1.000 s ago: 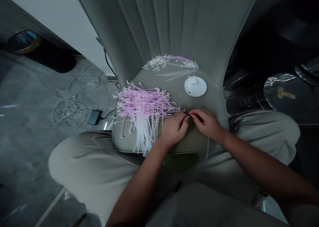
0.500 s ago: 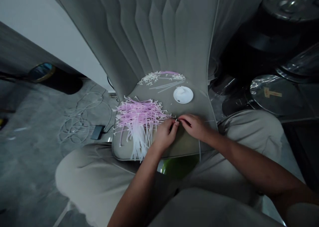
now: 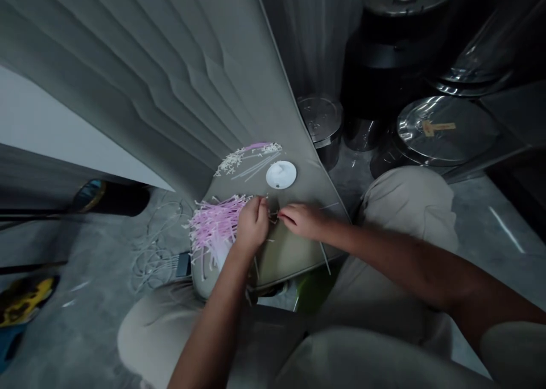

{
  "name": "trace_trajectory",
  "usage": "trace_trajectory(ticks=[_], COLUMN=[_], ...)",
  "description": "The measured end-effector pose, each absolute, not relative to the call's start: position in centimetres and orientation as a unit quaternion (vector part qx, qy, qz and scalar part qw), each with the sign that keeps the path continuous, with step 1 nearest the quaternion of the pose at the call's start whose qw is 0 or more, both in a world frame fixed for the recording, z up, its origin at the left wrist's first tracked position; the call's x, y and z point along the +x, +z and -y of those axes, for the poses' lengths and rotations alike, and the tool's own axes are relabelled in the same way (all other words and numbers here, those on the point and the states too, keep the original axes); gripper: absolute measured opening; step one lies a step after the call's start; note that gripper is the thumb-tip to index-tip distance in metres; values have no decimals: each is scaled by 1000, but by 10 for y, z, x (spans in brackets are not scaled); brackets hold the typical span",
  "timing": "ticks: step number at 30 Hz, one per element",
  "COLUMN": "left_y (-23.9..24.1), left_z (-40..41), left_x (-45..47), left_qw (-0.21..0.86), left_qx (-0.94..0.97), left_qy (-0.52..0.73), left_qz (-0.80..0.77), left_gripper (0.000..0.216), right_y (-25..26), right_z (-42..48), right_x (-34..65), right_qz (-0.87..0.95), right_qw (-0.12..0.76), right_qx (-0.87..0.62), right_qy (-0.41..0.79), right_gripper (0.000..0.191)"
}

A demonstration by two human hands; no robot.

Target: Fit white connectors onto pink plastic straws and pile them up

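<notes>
- At the center of the frame, a seated person's left hand [image 3: 253, 223] and right hand [image 3: 301, 220] work close together over a chair seat [image 3: 294, 251], both closed, their fingertips pinching a small pale piece [image 3: 274, 214] that spans the narrow gap between them; its exact shape is too small to make out.
- At 9 o'clock from the hands, just beside the left one, a heap of pink strips [image 3: 211, 221] with white tips covers the seat's edge; white strips [image 3: 219, 251] fan out below it, toward 8 o'clock.
- At 12 o'clock, near the hands, sits a round white dish [image 3: 281, 176].
- Toward 11 o'clock, loose pale strips [image 3: 258, 166] lie slantwise, with small white connectors [image 3: 230, 162] piled beyond them against the backrest [image 3: 179, 65].
- At 4 o'clock, a single pale strip [image 3: 325, 258] pokes over the front edge.
- On the floor at 8 o'clock, coiled cables [image 3: 151, 269] lie beside a dark box [image 3: 183, 264].
- At 2 o'clock, well apart, a shiny round lid [image 3: 452, 141] bears tan tape [image 3: 438, 127].
</notes>
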State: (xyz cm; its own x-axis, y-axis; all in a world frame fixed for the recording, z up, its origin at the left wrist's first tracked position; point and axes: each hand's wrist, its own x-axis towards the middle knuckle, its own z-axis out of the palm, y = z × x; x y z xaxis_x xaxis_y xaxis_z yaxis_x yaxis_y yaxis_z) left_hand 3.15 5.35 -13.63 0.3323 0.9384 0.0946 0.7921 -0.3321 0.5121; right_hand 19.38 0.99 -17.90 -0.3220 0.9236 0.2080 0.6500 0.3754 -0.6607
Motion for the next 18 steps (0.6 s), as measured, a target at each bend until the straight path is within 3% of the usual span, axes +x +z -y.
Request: trace_trajectory(ticks=[8, 18], left_y=[-120, -109], left_z=[-141, -184], left_x=[67, 79], left_qw=[-3, -37], left_qx=[889, 898], left_qy=[-85, -223], left_qz=[-451, -379], left_gripper=[35, 41], right_y=[-178, -165], right_z=[-11, -10], right_x=[195, 199], right_qz=[790, 802], right_qw=[271, 248], right_qx=[-500, -485], right_qy=[229, 245], right_gripper=[27, 25])
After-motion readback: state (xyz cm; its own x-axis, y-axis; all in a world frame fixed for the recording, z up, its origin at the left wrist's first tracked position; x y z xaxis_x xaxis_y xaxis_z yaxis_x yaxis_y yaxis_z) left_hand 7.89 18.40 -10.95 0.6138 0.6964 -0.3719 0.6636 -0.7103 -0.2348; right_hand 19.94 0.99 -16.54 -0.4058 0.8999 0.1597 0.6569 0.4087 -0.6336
